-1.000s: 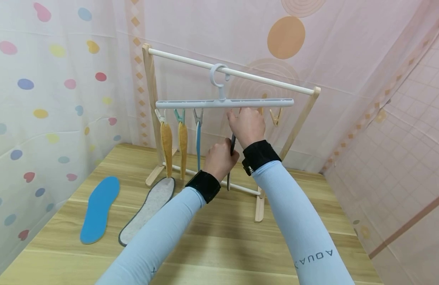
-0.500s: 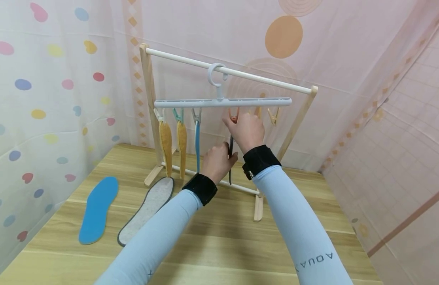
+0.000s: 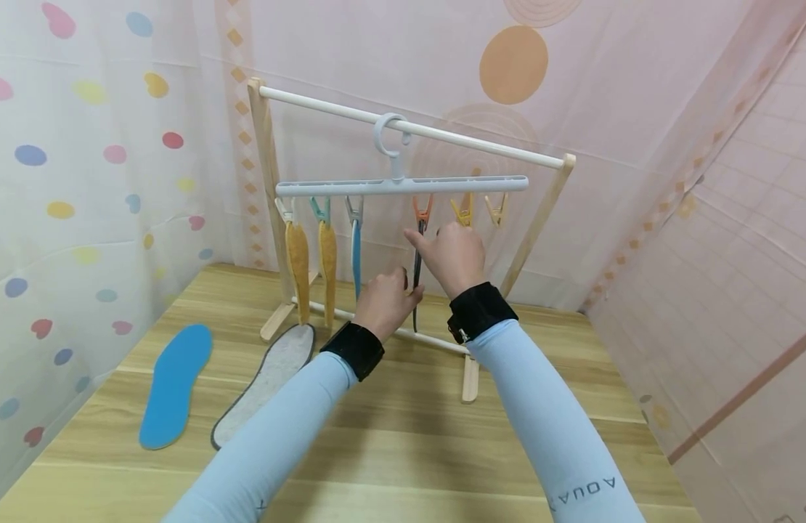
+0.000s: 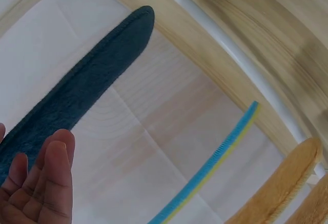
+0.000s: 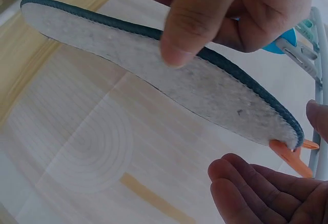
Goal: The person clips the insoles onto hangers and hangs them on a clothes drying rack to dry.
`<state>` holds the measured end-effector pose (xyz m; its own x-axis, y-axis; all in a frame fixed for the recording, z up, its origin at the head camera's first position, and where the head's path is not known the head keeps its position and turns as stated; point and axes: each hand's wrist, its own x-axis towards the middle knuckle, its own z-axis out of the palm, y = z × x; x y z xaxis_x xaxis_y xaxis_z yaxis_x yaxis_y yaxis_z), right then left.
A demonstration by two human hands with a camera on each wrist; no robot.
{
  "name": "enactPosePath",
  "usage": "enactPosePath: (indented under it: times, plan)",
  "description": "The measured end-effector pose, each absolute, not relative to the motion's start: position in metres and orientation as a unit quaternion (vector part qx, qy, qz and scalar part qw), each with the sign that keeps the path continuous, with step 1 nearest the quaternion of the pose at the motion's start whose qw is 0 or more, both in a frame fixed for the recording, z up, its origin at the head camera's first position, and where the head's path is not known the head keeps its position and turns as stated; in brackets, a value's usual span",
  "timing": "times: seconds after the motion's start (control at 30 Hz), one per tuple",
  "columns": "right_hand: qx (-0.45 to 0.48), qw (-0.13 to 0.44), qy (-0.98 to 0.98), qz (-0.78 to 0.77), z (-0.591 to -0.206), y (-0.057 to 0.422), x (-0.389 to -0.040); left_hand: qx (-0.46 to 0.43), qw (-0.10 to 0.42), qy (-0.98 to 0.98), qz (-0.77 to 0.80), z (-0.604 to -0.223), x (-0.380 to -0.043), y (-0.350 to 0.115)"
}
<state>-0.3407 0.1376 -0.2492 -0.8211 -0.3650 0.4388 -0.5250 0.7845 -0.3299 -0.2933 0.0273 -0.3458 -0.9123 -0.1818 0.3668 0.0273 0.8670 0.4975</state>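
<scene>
A grey insole with a dark teal edge (image 5: 128,55) hangs edge-on from the orange clip (image 3: 422,211) of a grey clip hanger (image 3: 455,186). My left hand (image 3: 382,301) is at the insole's lower half with loosened fingers; in the right wrist view its thumb overlaps the grey face. In the left wrist view, its fingers (image 4: 56,178) are apart from the insole's dark plush side (image 4: 102,70). Just right of the insole, below the clips, my right hand (image 3: 457,256) has its thumb spread and holds nothing. Part of the yellow clip (image 3: 464,211) shows behind its fingertips.
Two mustard insoles (image 3: 298,261) and a blue one (image 3: 356,254) hang left of my hands. A blue insole (image 3: 174,385) and a grey insole (image 3: 266,385) lie on the table's left. The wooden rack (image 3: 536,225) carries the hanger; a beige clip (image 3: 497,211) hangs near its right end.
My right hand has let go of the orange clip and dropped lower, leaving the insole clipped. My left hand has loosened from the insole and shifted slightly left and down.
</scene>
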Motion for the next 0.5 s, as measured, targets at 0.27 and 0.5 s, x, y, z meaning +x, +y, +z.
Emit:
enactPosePath:
  times: [0.27, 0.5]
  plan:
    - [0.259, 0.198, -0.912, 0.249, -0.262, 0.143, -0.339, 0.033, 0.202, -0.947, -0.246, -0.351, -0.289, 0.021]
    - [0.248, 0.182, -0.912, 0.271, -0.272, 0.149, -0.335, 0.029, 0.192, -0.952, -0.237, -0.355, -0.284, 0.015]
